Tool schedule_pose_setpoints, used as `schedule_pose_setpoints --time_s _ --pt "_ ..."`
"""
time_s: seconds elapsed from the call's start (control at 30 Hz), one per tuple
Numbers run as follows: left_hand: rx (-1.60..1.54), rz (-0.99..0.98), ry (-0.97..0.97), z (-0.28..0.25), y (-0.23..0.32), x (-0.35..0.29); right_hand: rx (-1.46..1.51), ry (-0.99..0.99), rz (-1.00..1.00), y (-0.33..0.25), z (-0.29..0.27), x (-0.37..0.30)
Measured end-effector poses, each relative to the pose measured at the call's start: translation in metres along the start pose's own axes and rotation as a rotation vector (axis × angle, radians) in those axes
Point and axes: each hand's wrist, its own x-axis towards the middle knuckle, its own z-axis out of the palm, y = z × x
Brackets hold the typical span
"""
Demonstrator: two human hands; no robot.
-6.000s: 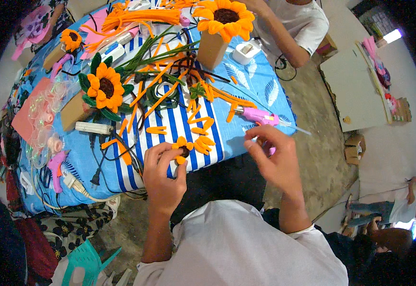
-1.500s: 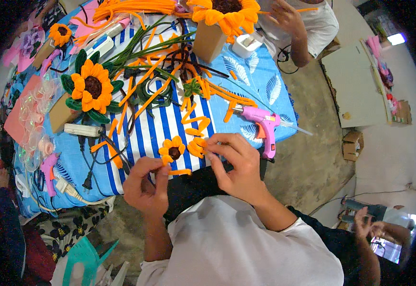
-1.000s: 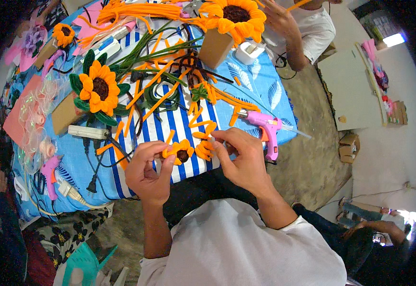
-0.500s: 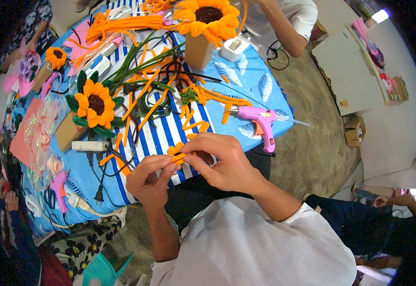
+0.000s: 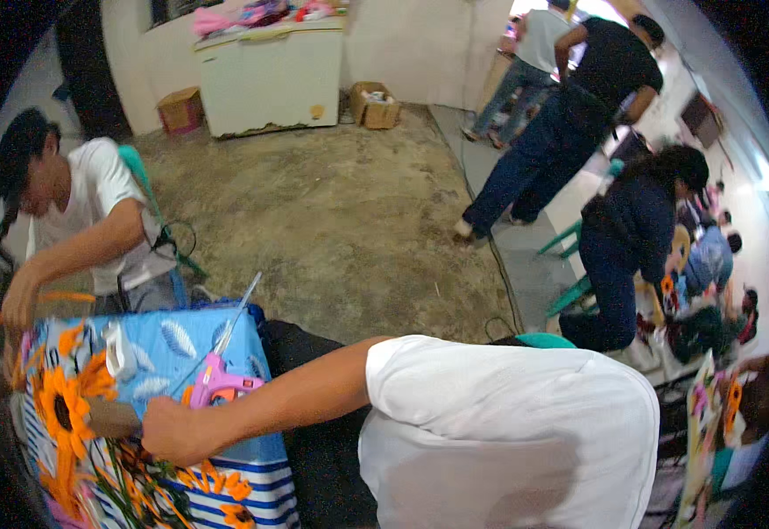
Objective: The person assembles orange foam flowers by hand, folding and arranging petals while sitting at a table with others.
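Observation:
My right hand [image 5: 177,432] is over the table at the lower left, fingers curled closed. What they hold, if anything, is hidden. Right beside it is a brown cardboard block [image 5: 114,418] under a large orange fuzzy-wire sunflower [image 5: 64,411]. Just behind my right wrist lies a pink glue gun [image 5: 219,379] with a clear glue stick poking out of its back. Orange petal pieces [image 5: 217,482] and a small orange flower [image 5: 236,516] with a dark centre lie below my forearm. My left hand does not show.
Across the blue-and-white tablecloth [image 5: 265,489], a person in a white shirt [image 5: 93,212] reaches over the table. A white adapter [image 5: 120,350] stands near the sunflower. Beyond the concrete floor are a white chest freezer [image 5: 270,84] and a cardboard box [image 5: 375,106]. Several people stand or sit at the right.
The view has swung far to the right, moving the table to the lower left. My left hand has left the picture. My right hand no longer shows the small orange flower between its fingertips.

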Motion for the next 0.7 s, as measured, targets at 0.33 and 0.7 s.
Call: schedule_pose_setpoints --time_s 0.33,0.7 --pt "-0.322 -0.581 0.055 -0.024 0.002 0.007 -0.038 -0.073 -0.013 -0.028 0.014 0.014" --pt "-0.527 -0.786 0.08 -0.029 0.074 0.033 0.02 -0.067 0.09 0.003 -0.029 0.008"
